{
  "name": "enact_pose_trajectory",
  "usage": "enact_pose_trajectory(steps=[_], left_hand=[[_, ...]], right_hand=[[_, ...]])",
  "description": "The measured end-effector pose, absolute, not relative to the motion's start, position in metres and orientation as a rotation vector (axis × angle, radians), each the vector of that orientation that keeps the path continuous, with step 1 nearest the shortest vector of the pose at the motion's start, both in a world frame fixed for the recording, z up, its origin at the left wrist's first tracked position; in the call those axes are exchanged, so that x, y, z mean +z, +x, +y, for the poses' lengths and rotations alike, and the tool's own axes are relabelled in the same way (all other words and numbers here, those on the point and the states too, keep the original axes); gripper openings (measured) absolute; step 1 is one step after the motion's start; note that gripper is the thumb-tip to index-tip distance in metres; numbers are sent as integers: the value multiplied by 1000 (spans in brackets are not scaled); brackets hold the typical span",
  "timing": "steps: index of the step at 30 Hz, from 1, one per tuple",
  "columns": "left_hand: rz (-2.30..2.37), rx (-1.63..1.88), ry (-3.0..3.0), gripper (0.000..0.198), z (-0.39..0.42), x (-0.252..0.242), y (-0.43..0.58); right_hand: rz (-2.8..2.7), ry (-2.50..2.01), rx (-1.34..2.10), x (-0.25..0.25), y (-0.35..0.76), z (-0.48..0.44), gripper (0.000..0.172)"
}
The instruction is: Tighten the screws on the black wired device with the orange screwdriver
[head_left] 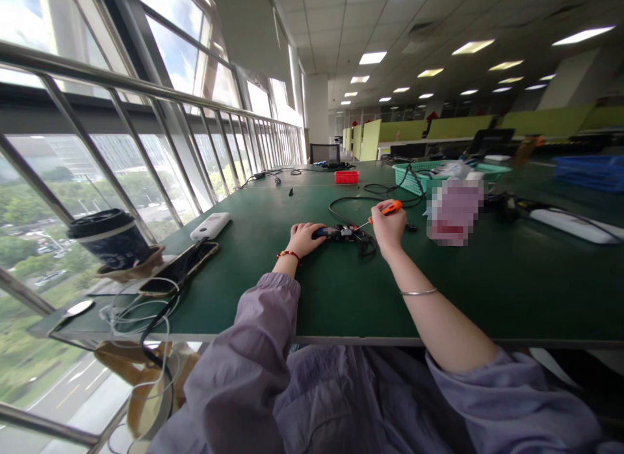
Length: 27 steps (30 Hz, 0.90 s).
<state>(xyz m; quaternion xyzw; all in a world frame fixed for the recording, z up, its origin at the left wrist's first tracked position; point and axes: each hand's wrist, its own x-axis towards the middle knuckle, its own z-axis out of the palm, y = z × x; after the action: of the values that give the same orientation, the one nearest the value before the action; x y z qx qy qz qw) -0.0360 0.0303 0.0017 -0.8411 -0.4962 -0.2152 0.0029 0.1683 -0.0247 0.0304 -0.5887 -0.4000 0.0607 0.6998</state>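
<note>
My right hand [389, 229] is closed around the orange handle of a screwdriver [392, 208]. Its thin shaft slants down to the left, with the tip at a small dark device [345, 233] on the green table. Fingers of my left hand [303, 240] are wrapped over the blue-and-black left end of that device and hold it against the tabletop. Silver and black parts show in its middle, though its exact kind cannot be made out. Black cable [366, 246] lies bunched just right of the device, partly under the screwdriver.
A green basket [414, 175] with cables and bags stands back right, near a small red box [346, 177]. On the left are a lidded cup [111, 239], a phone [163, 278], a white power bank [210, 226] and loose cables. Metal railing [131, 125] runs along the windows.
</note>
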Motion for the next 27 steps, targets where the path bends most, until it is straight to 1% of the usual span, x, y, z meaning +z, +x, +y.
enact_pose_trajectory(steps=[12, 14, 18, 19, 21, 24, 27], left_hand=[[-1551, -667, -2637, 39, 31, 1, -36], [-1551, -662, -2634, 39, 31, 1, -36], [-1554, -652, -2623, 39, 30, 2, -35], [-1556, -651, -2623, 39, 30, 2, -35], [-1558, -650, -2625, 39, 30, 2, -35], [-1556, -656, -2626, 39, 29, 3, -35], [-1548, -660, -2632, 39, 29, 3, -35]], right_hand=[[-914, -1338, 178, 33, 165, -29, 3], [-914, -1328, 169, 32, 165, -28, 1], [-1004, -1196, 137, 28, 168, -24, 23], [-1040, -1166, 133, 28, 168, -25, 26], [-1094, -1165, 114, 28, 169, -27, 28], [-1114, -1304, 84, 30, 167, -31, 29], [-1090, -1384, 134, 30, 165, -30, 27]])
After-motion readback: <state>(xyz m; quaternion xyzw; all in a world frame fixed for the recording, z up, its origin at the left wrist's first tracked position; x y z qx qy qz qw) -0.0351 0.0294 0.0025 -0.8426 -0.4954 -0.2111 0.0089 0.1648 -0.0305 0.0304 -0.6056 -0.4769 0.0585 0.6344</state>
